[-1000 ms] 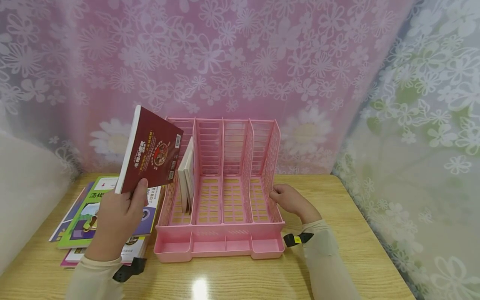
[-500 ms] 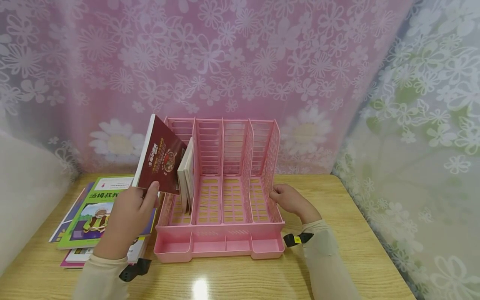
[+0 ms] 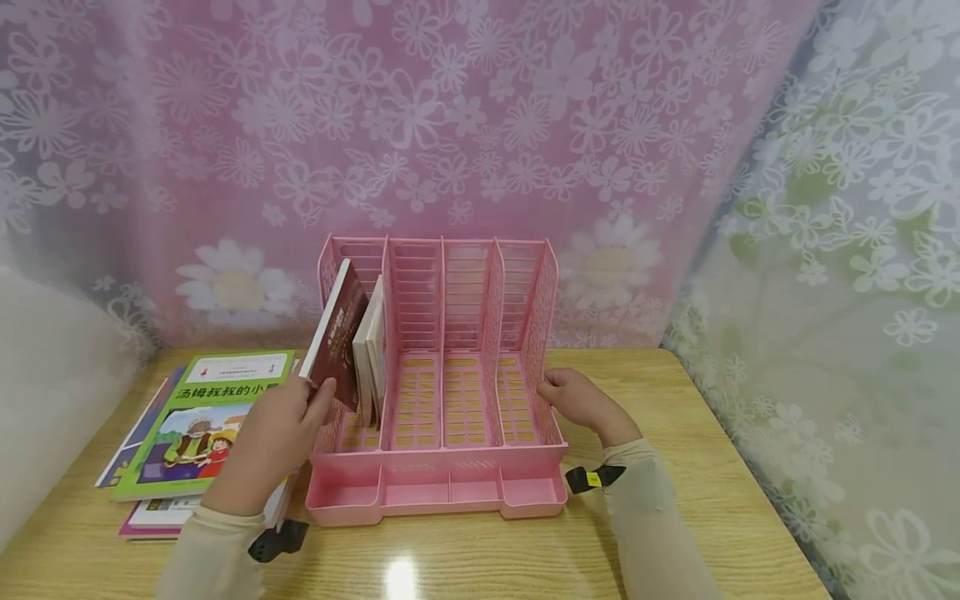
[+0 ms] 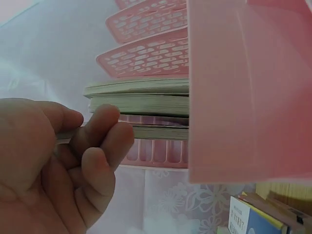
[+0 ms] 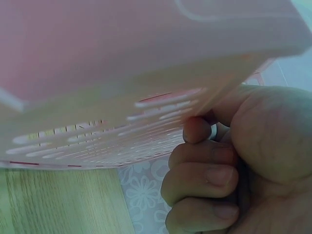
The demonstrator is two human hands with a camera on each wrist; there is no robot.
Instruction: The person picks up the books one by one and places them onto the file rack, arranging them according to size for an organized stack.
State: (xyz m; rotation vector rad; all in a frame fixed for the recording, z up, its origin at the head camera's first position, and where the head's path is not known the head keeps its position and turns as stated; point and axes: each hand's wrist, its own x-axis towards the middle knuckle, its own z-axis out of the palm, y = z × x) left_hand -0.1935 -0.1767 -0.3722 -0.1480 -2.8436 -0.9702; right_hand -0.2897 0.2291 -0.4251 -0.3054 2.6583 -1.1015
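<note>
My left hand (image 3: 273, 433) pinches a dark red book (image 3: 337, 342) with a white spine, near its lower front corner. The book stands tilted inside the leftmost slot of a pink desk file rack (image 3: 416, 492). Right of it in that slot lean a few pale books (image 3: 367, 354), page edges forward. In the left wrist view the thumb and fingers close on the thin book (image 4: 161, 132), below the pale ones. My right hand (image 3: 585, 402) grips the front edge of the rack's right side wall (image 5: 122, 141), its other fingers curled.
Left of the rack lies a stack of books, with a green picture book (image 3: 195, 442) on top, partly behind my left arm. Dividers (image 3: 495, 350) split the rack into slots, and a shallow tray runs along its front. A floral curtain (image 3: 480, 125) hangs behind the wooden table (image 3: 637, 358).
My left hand has moved right and down, bringing the dark red book from above the stack into the leftmost slot. My right hand stays on the rack's side wall.
</note>
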